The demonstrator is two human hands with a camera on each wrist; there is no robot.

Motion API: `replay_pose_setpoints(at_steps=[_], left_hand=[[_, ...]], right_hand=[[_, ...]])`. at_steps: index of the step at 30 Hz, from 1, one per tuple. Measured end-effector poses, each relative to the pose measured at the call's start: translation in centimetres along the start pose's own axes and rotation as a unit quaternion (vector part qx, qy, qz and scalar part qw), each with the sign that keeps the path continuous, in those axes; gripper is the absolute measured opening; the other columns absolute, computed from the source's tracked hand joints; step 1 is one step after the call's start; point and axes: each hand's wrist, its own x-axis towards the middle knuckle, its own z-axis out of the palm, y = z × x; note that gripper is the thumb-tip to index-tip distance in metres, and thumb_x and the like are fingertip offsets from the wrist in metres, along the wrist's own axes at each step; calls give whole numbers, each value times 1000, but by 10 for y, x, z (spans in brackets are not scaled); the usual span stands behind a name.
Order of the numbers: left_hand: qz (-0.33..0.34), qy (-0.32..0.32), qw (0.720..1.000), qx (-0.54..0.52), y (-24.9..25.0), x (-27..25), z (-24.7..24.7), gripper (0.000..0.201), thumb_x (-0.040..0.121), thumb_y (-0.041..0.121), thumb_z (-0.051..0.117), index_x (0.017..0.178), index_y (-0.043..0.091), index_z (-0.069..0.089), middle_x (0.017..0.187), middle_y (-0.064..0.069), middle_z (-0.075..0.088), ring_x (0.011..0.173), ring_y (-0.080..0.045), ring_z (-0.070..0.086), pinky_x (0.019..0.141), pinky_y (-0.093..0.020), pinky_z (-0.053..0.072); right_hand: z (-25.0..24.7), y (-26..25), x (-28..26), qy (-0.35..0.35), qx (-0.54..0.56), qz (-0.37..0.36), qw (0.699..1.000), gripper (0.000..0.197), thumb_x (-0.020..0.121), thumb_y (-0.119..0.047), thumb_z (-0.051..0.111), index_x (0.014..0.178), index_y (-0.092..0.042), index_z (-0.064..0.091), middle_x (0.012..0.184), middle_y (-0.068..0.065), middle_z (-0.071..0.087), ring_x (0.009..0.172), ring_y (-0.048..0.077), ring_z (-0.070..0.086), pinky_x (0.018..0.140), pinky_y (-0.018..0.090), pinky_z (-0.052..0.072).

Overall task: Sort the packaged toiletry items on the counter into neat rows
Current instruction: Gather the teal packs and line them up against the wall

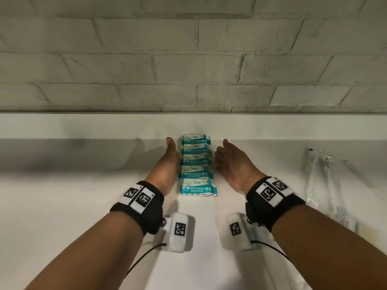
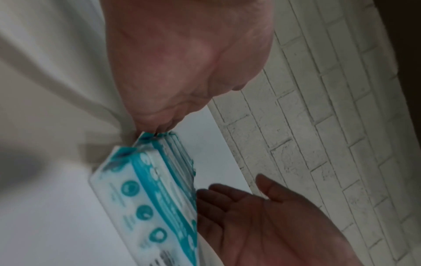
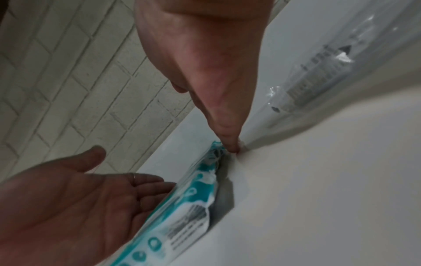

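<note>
Several teal-and-white mini wipes packs (image 1: pixel 196 164) lie in one straight column on the white counter (image 1: pixel 62 206), running away from me. My left hand (image 1: pixel 173 155) stands on edge with straight fingers against the column's left side. On the column's right side is my right hand (image 1: pixel 225 160), also flat and open. In the right wrist view its fingertips (image 3: pixel 230 144) touch the counter at the far pack's end (image 3: pixel 214 149). The left wrist view shows the packs (image 2: pixel 148 189) between my left palm (image 2: pixel 182 72) and right hand (image 2: pixel 262 216). Neither hand grips anything.
Clear plastic packets (image 1: pixel 322 181) holding long white items lie at the counter's right side (image 3: pixel 318 72). A low white ledge (image 1: pixel 83 126) runs along the back under a pale brick wall (image 1: pixel 188 59).
</note>
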Motion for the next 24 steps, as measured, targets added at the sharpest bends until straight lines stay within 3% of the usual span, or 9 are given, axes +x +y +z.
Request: replay_pose_setpoints(at_steps=[3, 5, 7, 8, 11, 14, 19, 21, 24], left_hand=[[-7, -4, 1000, -2, 3, -3, 6, 61, 94, 65, 7, 99, 29, 56, 88, 7, 75, 78, -7, 72, 80, -31, 47], [-3, 14, 1000, 1, 2, -7, 3, 71, 95, 64, 8, 124, 19, 53, 113, -2, 71, 105, -15, 67, 96, -34, 44], [-1, 35, 999, -17, 0, -14, -1, 79, 95, 63, 11, 147, 5, 29, 151, -12, 37, 140, -27, 35, 111, -37, 29], [5, 38, 999, -22, -2, -18, -1, 81, 95, 63, 12, 149, 3, 21, 156, -15, 24, 144, -29, 23, 114, -39, 24], [8, 39, 999, -37, -10, -26, 2, 82, 96, 62, 11, 149, 1, 18, 157, -18, 19, 144, -32, 19, 114, -40, 23], [11, 28, 999, -33, -11, -33, 11, 83, 95, 63, 10, 149, 1, 20, 156, -19, 23, 142, -33, 24, 108, -38, 30], [4, 34, 999, -40, -7, -37, 12, 81, 95, 62, 9, 150, 3, 18, 157, -15, 20, 144, -30, 21, 113, -39, 24], [2, 35, 999, -41, -6, -34, 12, 81, 95, 63, 9, 150, 4, 17, 158, -15, 19, 144, -30, 20, 113, -39, 23], [-2, 39, 998, -49, -2, -23, 10, 82, 95, 63, 9, 150, 3, 17, 158, -16, 19, 145, -31, 19, 115, -40, 21]], right_hand=[[5, -2, -10, -20, -29, -17, 999, 58, 103, -38, 28, 147, 0, 27, 149, 21, 35, 135, 37, 36, 106, 40, 35], [3, -3, -14, -41, -17, 1, 999, 59, 103, -42, 26, 150, -6, 22, 144, 11, 41, 123, 23, 48, 101, 34, 39], [-3, 2, -14, -39, 18, 15, 999, 64, 102, -47, 27, 152, -10, 13, 154, 11, 26, 135, 18, 35, 111, 32, 29], [-5, 5, -15, -38, 24, 12, 999, 63, 102, -46, 26, 152, -10, 12, 154, 10, 26, 141, 19, 29, 114, 31, 24], [-6, 17, -27, -63, 35, -5, 997, 48, 105, -36, 20, 141, -9, 34, 111, -9, 52, 110, 11, 56, 95, 26, 37], [2, 24, -37, -81, 46, -11, 996, 38, 105, -39, 21, 109, -23, 55, 89, -2, 70, 89, 16, 67, 79, 30, 51], [2, 15, -35, -55, 9, -17, 998, 53, 105, -36, 19, 142, 0, 31, 113, -10, 50, 108, 12, 57, 90, 29, 39], [0, 9, -28, -49, -5, -6, 999, 57, 105, -39, 19, 146, 0, 28, 126, -6, 45, 131, 21, 44, 92, 26, 34], [4, -1, -21, -18, -51, 15, 998, 69, 98, -56, 25, 148, -8, 28, 150, 11, 36, 140, 24, 35, 111, 30, 27]])
